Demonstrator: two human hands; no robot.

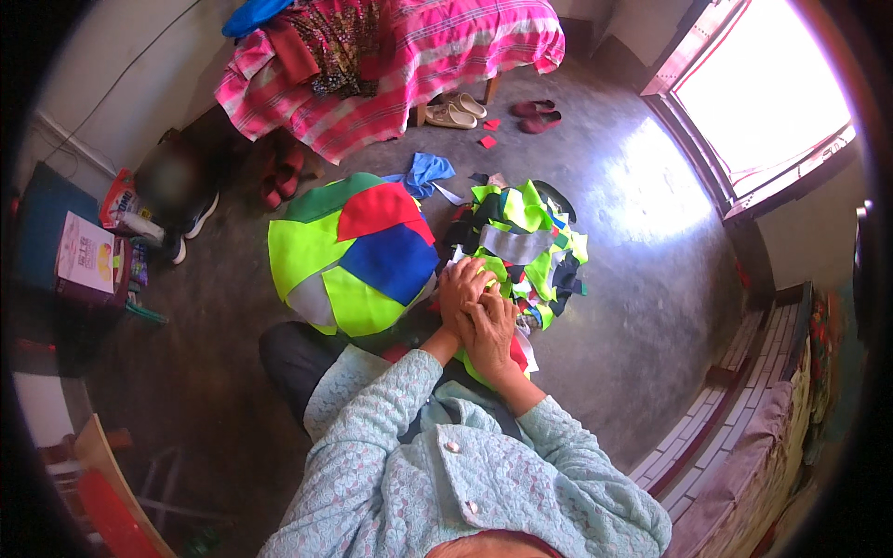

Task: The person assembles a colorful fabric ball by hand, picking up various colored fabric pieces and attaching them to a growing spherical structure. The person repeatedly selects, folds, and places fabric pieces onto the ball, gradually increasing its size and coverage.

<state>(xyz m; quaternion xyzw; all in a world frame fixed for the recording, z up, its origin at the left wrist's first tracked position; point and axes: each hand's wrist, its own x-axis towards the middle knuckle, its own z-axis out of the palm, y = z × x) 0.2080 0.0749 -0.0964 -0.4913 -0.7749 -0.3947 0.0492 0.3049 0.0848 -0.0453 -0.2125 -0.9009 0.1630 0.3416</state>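
My left hand (461, 290) and my right hand (490, 333) meet in front of me, the right one overlapping the left. Both have curled fingers, and what they pinch, if anything, is hidden. Just beyond and to the right of them lies a loose heap of fabric scraps (538, 253) in neon yellow, black, blue, white and red, with a grey strip (514, 245) on top. Left of my hands sits a round patchwork cushion or cover (377, 265), made of neon yellow, green, red, blue and grey pieces. Some scraps show below my right wrist.
A blue cloth (428, 173) lies beyond the patchwork. Farther off are beige shoes (452, 115), dark red shoes (538, 116) and a bed with a pink checked cover (446, 56). Boxes (88, 256) stand at left; a bright doorway (763, 88) opens at the far right.
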